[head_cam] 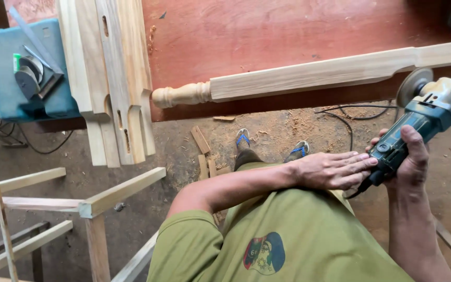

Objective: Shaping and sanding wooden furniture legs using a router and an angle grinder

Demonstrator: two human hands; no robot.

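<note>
Beside a red workbench (288,31), right hand (411,159) fingers wrap an angle grinder (418,122), left hand (335,169) flat against it

Greens, reds and pale wood

The angle grinder (418,120) is teal-green with a cream head; the bench (288,31) is reddish-brown; the turned leg (309,75) is pale yellow; the shirt (298,235) is olive; the sandals (242,137) have blue straps.

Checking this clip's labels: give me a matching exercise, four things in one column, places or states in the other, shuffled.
Things:
1. angle grinder
2. turned wooden leg
3. blue machine
4. blue sandals

Places or states:
A. on the sawdust floor, on the person's feet
B. lying across the red tabletop
C. gripped by the right hand, left hand touching its rear
D. at the table's left end

Pairs: 1-C, 2-B, 3-D, 4-A
</note>
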